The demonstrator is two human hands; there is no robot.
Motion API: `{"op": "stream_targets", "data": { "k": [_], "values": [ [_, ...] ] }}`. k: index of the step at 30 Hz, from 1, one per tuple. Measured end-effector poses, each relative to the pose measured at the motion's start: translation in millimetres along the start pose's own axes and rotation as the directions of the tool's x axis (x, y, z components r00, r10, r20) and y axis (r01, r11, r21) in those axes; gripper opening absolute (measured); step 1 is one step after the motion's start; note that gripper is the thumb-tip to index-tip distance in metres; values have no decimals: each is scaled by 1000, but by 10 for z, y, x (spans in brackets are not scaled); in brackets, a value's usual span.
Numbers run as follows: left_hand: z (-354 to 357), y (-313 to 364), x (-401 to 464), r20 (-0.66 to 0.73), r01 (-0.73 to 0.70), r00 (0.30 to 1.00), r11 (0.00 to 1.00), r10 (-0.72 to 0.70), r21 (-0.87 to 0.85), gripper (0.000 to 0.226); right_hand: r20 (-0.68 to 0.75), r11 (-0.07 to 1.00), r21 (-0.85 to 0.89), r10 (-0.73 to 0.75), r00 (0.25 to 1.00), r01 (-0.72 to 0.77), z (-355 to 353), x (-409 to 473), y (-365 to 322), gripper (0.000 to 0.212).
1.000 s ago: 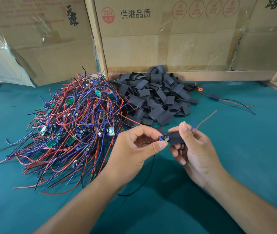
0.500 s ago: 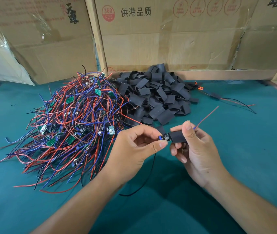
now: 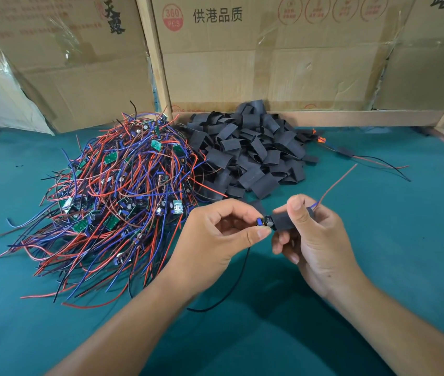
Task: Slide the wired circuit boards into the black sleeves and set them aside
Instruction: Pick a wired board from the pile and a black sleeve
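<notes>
Here, above the green table (image 3: 418, 240), I see the left hand (image 3: 215, 240) pinching the exposed end of a circuit board (image 3: 265, 221) while the right hand (image 3: 321, 240) grips the black sleeve (image 3: 283, 222) partly covering it. Behind lie a tangle of wired boards (image 3: 112, 202), left, and a heap of sleeves (image 3: 250, 150), right.

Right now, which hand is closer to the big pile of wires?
Left. The left hand is right beside the wire pile; the right hand is farther away, on the left hand's other side.
</notes>
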State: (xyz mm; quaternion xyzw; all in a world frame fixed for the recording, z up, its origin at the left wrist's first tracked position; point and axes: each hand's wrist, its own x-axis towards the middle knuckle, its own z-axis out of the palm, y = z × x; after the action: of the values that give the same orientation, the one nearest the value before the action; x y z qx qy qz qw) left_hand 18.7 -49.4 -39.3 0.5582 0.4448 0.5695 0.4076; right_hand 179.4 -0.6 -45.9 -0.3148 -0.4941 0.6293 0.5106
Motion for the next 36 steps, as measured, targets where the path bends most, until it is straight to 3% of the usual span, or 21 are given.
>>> {"op": "stream_targets", "data": {
  "k": [5, 9, 13, 19, 23, 28, 36],
  "values": [
    [-4, 0, 5, 24, -22, 999, 999, 21, 37, 14, 38, 998, -48, -33, 999, 35, 31, -29, -21, 64],
    [-42, 1, 7, 51, -23, 998, 999, 21, 44, 14, 49, 994, -112, -7, 999, 13, 14, -18, -52, 44],
    [-25, -4, 15, 40, -36, 999, 998, 34, 51, 12, 54, 992, -126, 26, 998, -19, 21, -22, -40, 37],
    [11, -24, 7, -30, -57, 998, 998, 57, -29, 9, 132, 963, 118, 227, 965, -242, -9, 9, -72, 22],
    [17, -36, 10, -89, -15, 996, 998, 9, -63, 12, 178, 973, 74, 202, 963, -218, -6, 0, -79, 22],
    [102, -41, -17, -22, 144, 986, 914, -164, -380, 25, 184, 981, 84, 156, 970, -174, 35, -36, -68, 20],
    [87, -22, -23, 71, 247, 968, 871, -241, -425, 15, 213, 975, 58, 196, 957, -212, 21, -43, -98, 18]
  ]
}}
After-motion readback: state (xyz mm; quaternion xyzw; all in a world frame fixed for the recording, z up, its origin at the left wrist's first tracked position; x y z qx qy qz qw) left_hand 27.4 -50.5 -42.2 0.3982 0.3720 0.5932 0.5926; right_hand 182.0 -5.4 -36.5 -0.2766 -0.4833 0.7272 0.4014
